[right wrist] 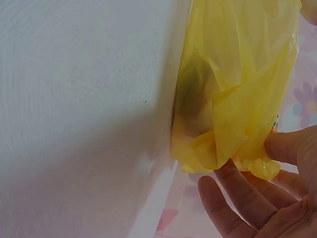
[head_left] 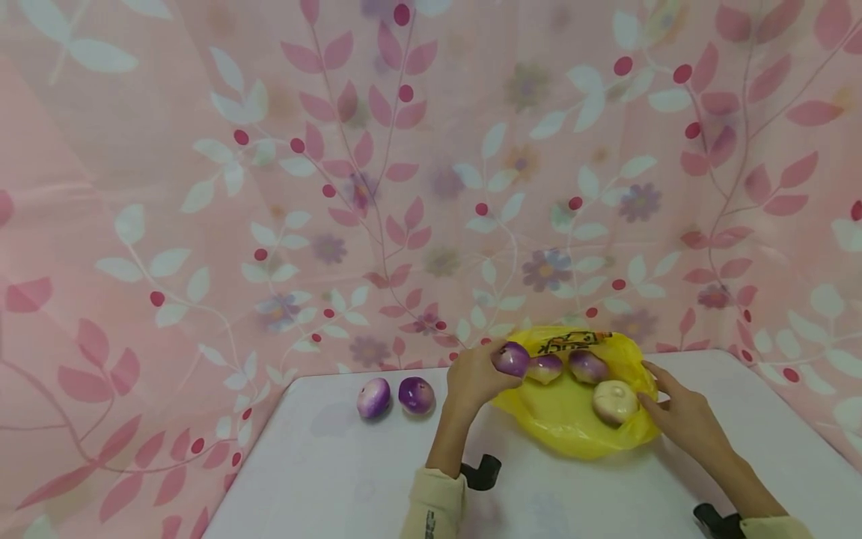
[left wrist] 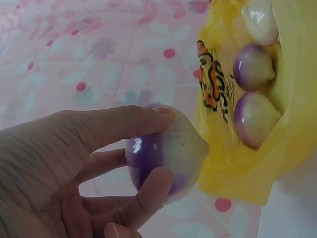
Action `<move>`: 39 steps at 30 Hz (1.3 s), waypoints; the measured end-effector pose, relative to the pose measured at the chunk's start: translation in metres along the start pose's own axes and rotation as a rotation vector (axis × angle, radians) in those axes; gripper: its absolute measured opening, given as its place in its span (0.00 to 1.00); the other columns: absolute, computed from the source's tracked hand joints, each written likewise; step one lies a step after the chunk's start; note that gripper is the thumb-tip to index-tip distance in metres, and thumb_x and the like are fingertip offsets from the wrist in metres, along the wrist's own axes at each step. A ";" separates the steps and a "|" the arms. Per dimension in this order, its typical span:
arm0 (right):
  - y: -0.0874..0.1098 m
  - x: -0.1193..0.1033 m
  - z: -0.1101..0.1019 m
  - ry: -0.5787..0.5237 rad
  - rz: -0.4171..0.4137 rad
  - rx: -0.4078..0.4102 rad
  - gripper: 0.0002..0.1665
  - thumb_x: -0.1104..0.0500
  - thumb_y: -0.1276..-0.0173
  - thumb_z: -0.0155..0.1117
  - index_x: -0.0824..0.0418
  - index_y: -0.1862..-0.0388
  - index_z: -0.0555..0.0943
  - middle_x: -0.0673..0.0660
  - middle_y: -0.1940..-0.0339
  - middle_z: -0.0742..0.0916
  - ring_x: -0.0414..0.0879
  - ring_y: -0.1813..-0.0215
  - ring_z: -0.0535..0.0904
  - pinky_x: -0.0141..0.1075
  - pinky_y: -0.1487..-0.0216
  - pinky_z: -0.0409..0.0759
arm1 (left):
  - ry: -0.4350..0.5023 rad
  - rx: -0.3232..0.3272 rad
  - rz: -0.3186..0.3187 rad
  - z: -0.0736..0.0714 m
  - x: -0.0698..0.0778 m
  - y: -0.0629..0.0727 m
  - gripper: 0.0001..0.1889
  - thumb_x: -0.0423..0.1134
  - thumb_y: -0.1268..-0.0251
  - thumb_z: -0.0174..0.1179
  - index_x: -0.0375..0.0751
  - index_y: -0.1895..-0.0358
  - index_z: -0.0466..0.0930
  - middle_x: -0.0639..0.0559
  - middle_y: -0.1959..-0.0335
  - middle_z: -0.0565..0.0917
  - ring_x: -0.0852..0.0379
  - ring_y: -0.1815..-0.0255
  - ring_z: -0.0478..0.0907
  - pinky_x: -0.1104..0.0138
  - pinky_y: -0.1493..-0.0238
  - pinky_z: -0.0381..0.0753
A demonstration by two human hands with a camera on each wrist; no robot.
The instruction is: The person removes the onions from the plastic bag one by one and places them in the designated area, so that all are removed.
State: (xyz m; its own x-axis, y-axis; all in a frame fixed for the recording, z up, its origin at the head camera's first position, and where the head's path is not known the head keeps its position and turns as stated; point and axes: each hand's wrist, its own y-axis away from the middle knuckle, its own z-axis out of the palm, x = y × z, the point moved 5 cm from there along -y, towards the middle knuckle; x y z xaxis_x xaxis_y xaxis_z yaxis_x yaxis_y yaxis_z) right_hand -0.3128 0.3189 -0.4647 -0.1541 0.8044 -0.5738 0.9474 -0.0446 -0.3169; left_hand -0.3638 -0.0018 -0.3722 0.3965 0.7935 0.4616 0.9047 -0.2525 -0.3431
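My left hand point(head_left: 474, 378) pinches a purple-and-white turnip point(left wrist: 185, 144) between thumb and fingers, at the left side of a yellow plastic bag point(head_left: 559, 419). The bag's mouth gapes, and three more turnips lie inside: two purple-sided ones point(left wrist: 255, 67) close together and a mostly cream one point(head_left: 614, 402) nearer the right. At the bag's right edge, my right hand point(head_left: 690, 419) grips the crumpled plastic between thumb and fingers. In the right wrist view, a dark rounded shape shows dimly through the bag point(right wrist: 237, 94).
Two more purple-and-white turnips, a left one point(head_left: 373, 398) and a right one point(head_left: 417, 395), sit side by side on the white table point(head_left: 337, 479), left of my left hand. A pink floral curtain point(head_left: 431, 187) hangs behind the table.
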 end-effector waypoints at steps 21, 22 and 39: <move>-0.001 0.002 0.001 -0.004 0.005 -0.012 0.38 0.56 0.29 0.62 0.68 0.26 0.59 0.83 0.45 0.76 0.64 0.63 0.85 0.47 0.71 0.84 | 0.056 0.067 -0.160 -0.045 -0.067 0.016 0.32 0.53 0.55 0.75 0.60 0.40 0.81 0.52 0.65 0.88 0.61 0.86 0.76 0.60 0.71 0.75; -0.001 0.002 0.001 -0.005 0.007 -0.013 0.38 0.56 0.29 0.62 0.68 0.26 0.59 0.83 0.45 0.76 0.64 0.63 0.85 0.47 0.71 0.84 | 0.056 0.073 -0.162 -0.047 -0.071 0.017 0.32 0.52 0.55 0.75 0.61 0.40 0.81 0.52 0.62 0.88 0.60 0.83 0.79 0.60 0.71 0.75; 0.000 0.001 0.001 -0.007 0.016 -0.014 0.38 0.56 0.29 0.62 0.67 0.26 0.60 0.82 0.45 0.76 0.64 0.62 0.85 0.47 0.71 0.84 | 0.009 0.130 -0.285 -0.086 -0.129 0.037 0.35 0.53 0.57 0.76 0.53 0.39 0.81 0.46 0.50 0.86 0.45 0.56 0.83 0.48 0.60 0.79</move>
State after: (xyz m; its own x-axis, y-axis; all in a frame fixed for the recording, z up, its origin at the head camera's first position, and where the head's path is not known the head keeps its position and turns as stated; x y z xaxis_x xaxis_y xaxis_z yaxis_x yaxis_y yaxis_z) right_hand -0.3131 0.3196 -0.4661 -0.1408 0.7994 -0.5841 0.9536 -0.0492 -0.2972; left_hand -0.3681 -0.1613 -0.3736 0.1314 0.8172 0.5611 0.9524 0.0529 -0.3001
